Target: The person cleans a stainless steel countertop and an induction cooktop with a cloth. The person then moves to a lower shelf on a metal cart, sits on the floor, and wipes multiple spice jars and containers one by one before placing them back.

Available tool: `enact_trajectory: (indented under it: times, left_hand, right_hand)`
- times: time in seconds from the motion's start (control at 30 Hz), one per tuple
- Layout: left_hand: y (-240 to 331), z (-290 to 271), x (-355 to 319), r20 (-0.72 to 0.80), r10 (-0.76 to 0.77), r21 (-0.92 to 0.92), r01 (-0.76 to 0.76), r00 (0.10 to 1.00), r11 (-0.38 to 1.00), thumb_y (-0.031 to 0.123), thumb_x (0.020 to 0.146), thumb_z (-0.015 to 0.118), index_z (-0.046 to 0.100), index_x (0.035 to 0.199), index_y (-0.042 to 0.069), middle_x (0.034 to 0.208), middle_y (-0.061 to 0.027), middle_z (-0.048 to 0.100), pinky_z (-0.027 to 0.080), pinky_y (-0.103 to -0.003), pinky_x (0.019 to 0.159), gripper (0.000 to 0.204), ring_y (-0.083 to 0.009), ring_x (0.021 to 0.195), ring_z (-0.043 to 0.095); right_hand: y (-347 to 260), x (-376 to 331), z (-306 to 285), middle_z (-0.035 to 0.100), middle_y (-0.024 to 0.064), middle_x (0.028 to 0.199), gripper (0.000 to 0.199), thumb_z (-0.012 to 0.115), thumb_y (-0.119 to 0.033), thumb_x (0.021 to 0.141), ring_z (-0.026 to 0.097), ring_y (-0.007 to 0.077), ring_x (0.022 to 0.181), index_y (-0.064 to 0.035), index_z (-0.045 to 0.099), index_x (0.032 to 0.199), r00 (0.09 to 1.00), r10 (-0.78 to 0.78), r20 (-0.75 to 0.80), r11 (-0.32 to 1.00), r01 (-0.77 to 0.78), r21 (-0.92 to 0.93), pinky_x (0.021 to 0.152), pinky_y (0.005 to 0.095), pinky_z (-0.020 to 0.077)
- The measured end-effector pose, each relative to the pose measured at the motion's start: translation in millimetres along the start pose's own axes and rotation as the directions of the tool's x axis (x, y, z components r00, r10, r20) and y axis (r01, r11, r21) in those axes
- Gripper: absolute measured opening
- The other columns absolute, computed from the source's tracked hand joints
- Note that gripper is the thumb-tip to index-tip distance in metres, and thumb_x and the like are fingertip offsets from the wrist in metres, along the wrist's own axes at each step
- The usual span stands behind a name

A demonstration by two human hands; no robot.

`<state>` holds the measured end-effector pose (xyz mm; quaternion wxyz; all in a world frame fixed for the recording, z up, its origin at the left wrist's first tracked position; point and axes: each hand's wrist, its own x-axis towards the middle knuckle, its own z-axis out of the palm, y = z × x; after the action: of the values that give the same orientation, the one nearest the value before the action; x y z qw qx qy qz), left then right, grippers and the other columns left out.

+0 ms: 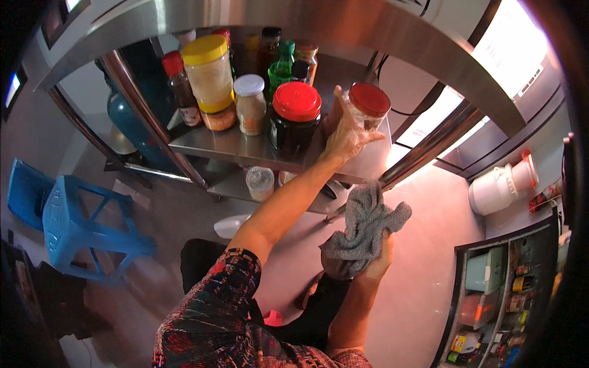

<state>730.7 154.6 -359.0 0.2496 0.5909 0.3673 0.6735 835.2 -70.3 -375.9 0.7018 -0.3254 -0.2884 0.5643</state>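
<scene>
The red-lidded clear jar sits at the left hand, near the right end of a steel shelf; its lid is on, and its contents are hard to make out. The left hand is spread about the jar's near and left sides, thumb toward the right, fingers pointing up and away; how firmly it grips, I cannot tell. The right hand is closed on a crumpled grey cloth, nearer the body and below shelf level. The hands are apart, the left arm reaching out nearly straight, the right forearm upright.

Just left of the left hand stands a big jar with a red lid and dark contents. Farther left come a white-lidded glass jar with pale contents, then a yellow-lidded tub, also pale inside, stacked on a shorter jar with orange-brown contents. Beyond these is a red-capped bottle of dark liquid. Behind the big jar, away from the hands, stand a green bottle and other bottles. Left of the right hand, a clear tub rests on the lower shelf. Well left of both hands is a blue stool.
</scene>
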Motion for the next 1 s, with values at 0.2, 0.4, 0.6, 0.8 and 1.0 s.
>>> enact_trajectory:
  times: [0.2,0.4,0.6,0.8,1.0]
  left_hand:
    - [27.2,-9.4,-2.6,-0.014,-0.051,0.258,0.053,0.999,0.965,0.029,0.052,0.086,0.031,0.125,0.002,0.115,-0.0206,0.047,0.040,-0.043,0.094,0.095,-0.0362,0.111,0.048]
    - [87.7,-45.1,-47.7,0.135,0.030,0.338,-0.074,0.990,0.938,0.031,0.052,0.085,0.038,0.124,-0.002,0.115,-0.0195,0.048,0.040,-0.041,0.095,0.092,-0.0334,0.110,0.049]
    - [131.8,-80.7,-109.4,0.157,0.179,0.172,-0.206,0.971,0.963,0.025,0.055,0.082,0.041,0.122,0.002,0.111,-0.0197,0.051,0.039,-0.045,0.086,0.082,-0.0380,0.101,0.049]
    - [138.7,-121.2,-133.8,0.323,0.057,0.285,-0.154,0.945,0.946,0.022,0.052,0.082,0.045,0.119,0.000,0.109,-0.0176,0.053,0.037,-0.046,0.083,0.080,-0.0357,0.097,0.050]
    - [134.2,-143.8,-134.8,0.304,0.055,0.243,-0.133,0.951,0.961,0.023,0.053,0.082,0.043,0.121,0.001,0.112,-0.0194,0.052,0.037,-0.046,0.089,0.081,-0.0383,0.105,0.049]
  right_hand:
    - [-0.6,1.4,4.3,0.058,0.0197,0.110,0.043,0.045,-0.027,0.094,0.063,0.0294,0.084,0.0052,0.045,0.123,0.999,-0.022,0.048,0.999,0.024,-0.038,0.073,0.0404,0.0545]
    - [-46.4,3.5,37.6,0.060,0.0113,0.103,0.029,0.053,-0.010,0.088,0.061,0.0183,0.081,0.0037,0.053,0.114,0.892,-0.452,-0.006,0.859,0.433,-0.272,0.071,0.0299,0.0517]
    - [-74.2,1.2,93.0,0.053,0.0142,0.116,0.043,0.061,-0.008,0.065,0.049,0.0336,0.107,-0.0020,0.058,0.108,0.599,-0.433,0.673,-0.196,0.667,-0.719,0.091,0.0434,0.0393]
    - [-62.3,-5.0,117.2,0.055,0.0125,0.114,0.047,0.056,-0.010,0.070,0.050,0.0330,0.106,-0.0129,0.059,0.116,0.759,-0.171,0.628,-0.067,0.627,-0.776,0.095,0.0422,0.0373]
    - [-31.4,17.8,112.2,0.062,0.0142,0.104,0.046,0.052,0.002,0.068,0.058,0.0327,0.097,-0.0081,0.061,0.112,0.818,-0.249,0.519,0.376,0.575,-0.727,0.086,0.0368,0.0460]
